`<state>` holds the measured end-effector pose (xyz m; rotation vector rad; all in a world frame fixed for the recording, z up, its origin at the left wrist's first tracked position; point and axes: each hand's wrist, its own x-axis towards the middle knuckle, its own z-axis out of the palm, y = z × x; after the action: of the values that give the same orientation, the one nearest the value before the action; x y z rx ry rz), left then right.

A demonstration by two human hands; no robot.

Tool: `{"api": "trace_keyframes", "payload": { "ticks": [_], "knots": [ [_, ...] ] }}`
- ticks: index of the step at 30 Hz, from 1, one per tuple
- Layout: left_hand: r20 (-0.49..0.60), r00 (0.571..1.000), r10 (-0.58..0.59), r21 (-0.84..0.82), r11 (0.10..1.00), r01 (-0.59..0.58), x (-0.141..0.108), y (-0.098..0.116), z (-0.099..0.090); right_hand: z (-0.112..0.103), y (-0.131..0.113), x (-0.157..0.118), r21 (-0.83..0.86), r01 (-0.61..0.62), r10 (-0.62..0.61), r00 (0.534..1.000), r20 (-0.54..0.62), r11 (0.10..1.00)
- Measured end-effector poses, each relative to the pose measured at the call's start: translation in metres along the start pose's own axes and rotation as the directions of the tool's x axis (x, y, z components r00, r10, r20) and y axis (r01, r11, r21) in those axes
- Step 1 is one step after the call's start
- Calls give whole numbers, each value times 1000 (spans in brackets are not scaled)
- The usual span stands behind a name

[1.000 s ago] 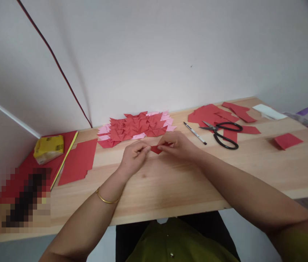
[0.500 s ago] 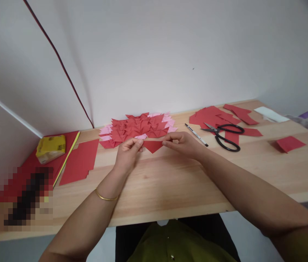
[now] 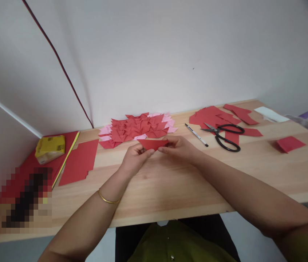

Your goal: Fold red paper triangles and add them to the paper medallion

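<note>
Between my two hands is a small folded piece of red paper, its long straight edge toward the wall. My left hand pinches its left part, with the thumb on the near side. On the right part, my right hand is closed the same way, its thumb close to the left thumb. The fingers behind the paper are partly hidden. Just beyond my hands lies a cluster of folded red and pink paper pieces near the wall.
Black-handled scissors and a marker pen lie right of my hands, by red paper scraps. A red square sits farther right. At left are red sheets and a yellow packet; a patch there is pixelated.
Both thumbs have moved from the paper's upper corners inward to its lower middle. The paper, a downward-pointing triangle before, now shows its long edge with the lower tip covered by the thumbs.
</note>
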<state>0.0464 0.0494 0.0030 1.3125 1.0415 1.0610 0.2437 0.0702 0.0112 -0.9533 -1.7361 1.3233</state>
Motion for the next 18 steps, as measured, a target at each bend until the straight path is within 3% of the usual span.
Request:
{"api": "trace_keyframes", "payload": {
  "ticks": [4,11,18],
  "knots": [
    [34,998,-44,64,997,42,-2,6,3,1,0,-1,-5,-12,12,1000,15,1000],
    [7,998,-65,76,995,64,-2,8,1,-10,0,1,-39,20,-24,995,-92,999],
    [-4,999,-50,55,997,51,-1,4,-3,-11,-1,-1,-70,49,-54,996,-74,996]
  ]
}}
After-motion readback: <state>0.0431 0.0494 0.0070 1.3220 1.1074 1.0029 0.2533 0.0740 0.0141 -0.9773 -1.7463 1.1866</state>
